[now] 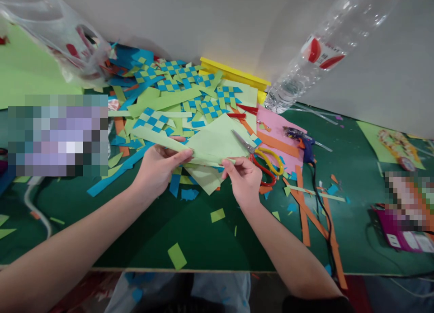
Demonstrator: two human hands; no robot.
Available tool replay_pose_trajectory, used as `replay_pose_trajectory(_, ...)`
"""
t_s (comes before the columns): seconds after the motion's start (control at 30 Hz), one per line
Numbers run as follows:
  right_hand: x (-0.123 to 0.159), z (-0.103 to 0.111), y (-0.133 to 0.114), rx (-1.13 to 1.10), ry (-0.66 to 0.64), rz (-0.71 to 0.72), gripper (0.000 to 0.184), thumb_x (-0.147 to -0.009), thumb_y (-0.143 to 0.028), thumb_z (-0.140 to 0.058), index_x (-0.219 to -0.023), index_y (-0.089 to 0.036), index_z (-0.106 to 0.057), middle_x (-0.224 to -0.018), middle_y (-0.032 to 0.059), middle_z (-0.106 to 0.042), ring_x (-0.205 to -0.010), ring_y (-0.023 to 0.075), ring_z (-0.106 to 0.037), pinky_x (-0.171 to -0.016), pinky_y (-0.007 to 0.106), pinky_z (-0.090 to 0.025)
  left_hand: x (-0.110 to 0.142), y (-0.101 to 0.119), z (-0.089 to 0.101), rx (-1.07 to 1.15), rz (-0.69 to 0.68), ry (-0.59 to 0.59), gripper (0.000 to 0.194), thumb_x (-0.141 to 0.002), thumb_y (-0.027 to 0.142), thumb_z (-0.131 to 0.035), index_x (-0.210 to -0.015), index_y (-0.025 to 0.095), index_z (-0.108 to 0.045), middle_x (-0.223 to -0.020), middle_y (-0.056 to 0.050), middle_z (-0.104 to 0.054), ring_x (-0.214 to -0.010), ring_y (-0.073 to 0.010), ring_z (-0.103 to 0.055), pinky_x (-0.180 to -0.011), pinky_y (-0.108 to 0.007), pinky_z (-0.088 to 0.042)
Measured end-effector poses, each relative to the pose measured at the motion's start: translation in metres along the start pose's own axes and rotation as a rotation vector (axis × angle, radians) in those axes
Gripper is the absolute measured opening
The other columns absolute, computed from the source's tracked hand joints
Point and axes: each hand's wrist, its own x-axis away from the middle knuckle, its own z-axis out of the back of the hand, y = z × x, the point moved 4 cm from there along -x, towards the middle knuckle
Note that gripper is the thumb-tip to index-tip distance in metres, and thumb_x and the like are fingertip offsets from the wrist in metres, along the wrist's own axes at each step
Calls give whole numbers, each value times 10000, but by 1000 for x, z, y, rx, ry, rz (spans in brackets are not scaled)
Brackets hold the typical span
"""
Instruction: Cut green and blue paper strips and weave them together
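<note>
Between my two hands runs a pale green paper strip (162, 139), which looks folded along its length. My left hand (159, 163) pinches it near the middle with thumb and fingers. At its right end, my right hand (242, 175) grips it with thumb and curled fingers. Behind the strip lies a pale green paper sheet (217, 134), partly hidden by the strip and my fingers. Scissors with red and yellow handles (271, 161) lie just right of my right hand, blades pointing up and left. Woven blue-and-green paper fish (151, 120) are piled beyond my left hand.
A clear plastic bottle (315, 55) stands at the back right. A glue gun (307, 148) with a black cable lies on pink paper (281, 120). Orange strips (301, 204) and scraps litter the green table (135, 240). A plastic bag (64, 32) sits back left.
</note>
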Motion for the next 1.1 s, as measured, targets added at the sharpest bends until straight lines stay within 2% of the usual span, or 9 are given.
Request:
replay_pose_trajectory(0.23, -8, 10, -2, -47, 58, 91, 218, -790, -382, -712, -694, -209, -620, -517, -52, -582, -446, 87, -531, -474, 245, -432, -5, 12, 12, 17, -62, 166, 347, -595, 254, -871, -871, 231, -663, -563, 77, -557, -592, -106, -630, -552, -214, -515)
replay_pose_trajectory(0.37, -13, 19, 0, -109, 162, 109, 273, -797, -423, -684, -694, -218, -536, -579, -57, -536, -442, 81, -514, -463, 252, -434, -7, 16, 14, 65, -85, 171, 308, -625, 241, -865, -839, 250, -644, -562, 95, -540, -597, -83, -610, -520, -200, -460)
replay_pose_trajectory(0.47, -15, 23, 0, -181, 256, 110, 295, -814, -451, -650, -717, -225, -488, -612, -68, -474, -438, 69, -505, -446, 238, -417, -7, 14, 12, 71, -64, 129, 295, -627, 256, -861, -751, 233, -595, -609, 79, -604, -557, -71, -584, -511, -201, -457)
replay_pose_trajectory(0.53, -14, 21, 0, -216, 237, 114, 301, -824, -506, -616, -775, -232, -500, -644, -63, -485, -455, 72, -514, -450, 240, -429, -6, 11, 9, 70, -31, 89, 321, -613, 263, -860, -719, 218, -561, -609, 66, -615, -565, -81, -606, -538, -201, -486)
replay_pose_trajectory(0.7, -2, -6, 4, -220, -104, 35, 362, -672, -453, -783, -866, -243, -562, -792, -29, -618, -557, 101, -576, -502, 261, -498, 6, 4, -6, -6, 14, -62, 314, -642, 250, -825, -672, 188, -520, -641, 39, -644, -599, -109, -661, -596, -214, -541)
replay_pose_trajectory(0.8, 10, -21, 7, -126, -232, -50, 310, -688, -401, -785, -913, -237, -647, -768, -7, -664, -610, 126, -602, -536, 271, -513, 16, 2, -19, -88, 49, -243, 327, -649, 260, -827, -628, 174, -512, -730, -2, -690, -592, -126, -667, -586, -243, -558)
replay_pose_trajectory(0.9, 17, -25, 4, -70, -229, -31, 205, -768, -420, -715, -851, -233, -697, -698, -3, -654, -587, 128, -578, -526, 279, -500, 23, 2, -27, -180, 75, -355, 289, -630, 294, -845, -675, 181, -582, -673, -9, -686, -555, -147, -661, -560, -258, -561)
replay_pose_trajectory(1.0, 15, -22, 0, -56, -171, -9, 178, -788, -399, -703, -755, -224, -696, -594, -19, -605, -516, 114, -534, -466, 263, -462, 24, 6, -26, -290, 40, -346, 303, -621, 330, -849, -838, 192, -689, -617, -5, -687, -553, -169, -673, -572, -265, -574)
replay_pose_trajectory(1.1, 13, -18, 0, -82, -122, -16, 204, -787, -391, -705, -691, -214, -672, -586, -18, -602, -480, 103, -524, -434, 256, -455, 25, 6, -24, -376, 28, -353, 269, -642, 357, -832, -831, 192, -736, -669, -31, -723, -601, -190, -698, -590, -270, -586)
